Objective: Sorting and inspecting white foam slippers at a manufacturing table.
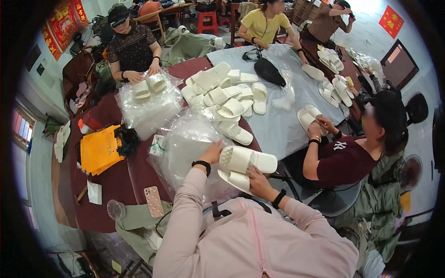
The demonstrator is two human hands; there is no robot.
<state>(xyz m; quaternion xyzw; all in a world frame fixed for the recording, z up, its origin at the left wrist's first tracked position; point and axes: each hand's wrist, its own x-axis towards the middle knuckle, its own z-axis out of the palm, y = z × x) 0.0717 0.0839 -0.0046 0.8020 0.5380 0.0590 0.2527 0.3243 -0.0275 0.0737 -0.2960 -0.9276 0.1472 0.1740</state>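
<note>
While your right hand holds a pair of white slippers by the near side of the desk, the upper one and your fingers cover part of the lower. Your left hand is at the pair's left end, fingertips hard to make out; I cannot tell whether it grips. Glare blurs the clear bags; beyond, heaped slippers partly hide one another.

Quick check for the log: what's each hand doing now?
Left hand: beside the farther white slipper, grip unclear.
Right hand: closed, holding the nearer white slipper.
</note>
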